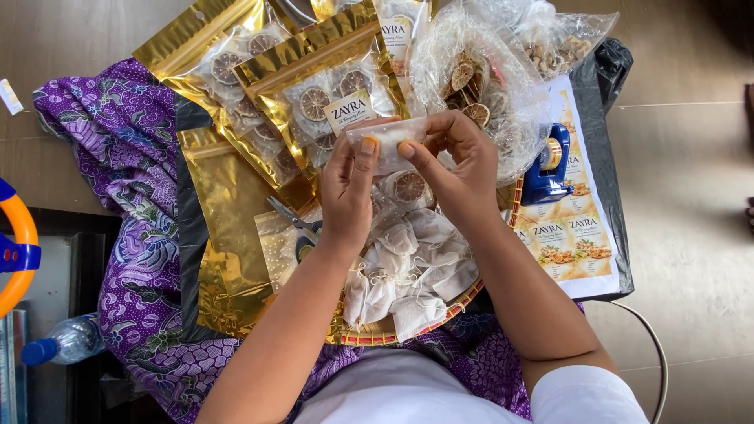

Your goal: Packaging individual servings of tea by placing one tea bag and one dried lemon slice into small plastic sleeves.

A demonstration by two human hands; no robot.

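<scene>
Nearest the person, a round woven tray (463, 298) holds a heap of small white tea-bag pouches (408, 275), its rim largely hidden under them and both forearms. Above it, the left hand (347, 192) and right hand (455, 161) each pinch an end of 1 small frosted translucent sachet (389, 141), held flat; its contents are hard to make out. Beyond lie gold foil zip pouches of dried citrus slices (314, 94), a clear plastic bag of dried slices (479, 86) and a blue tape dispenser (546, 169), the farthest bags cut off by the frame.

You hold one small white translucent sachet (386, 143) level between both hands, pinched at its two ends, flat face toward you (contents too faint to tell). It sits above the heap of white drawstring tea bags (408, 271).
</scene>
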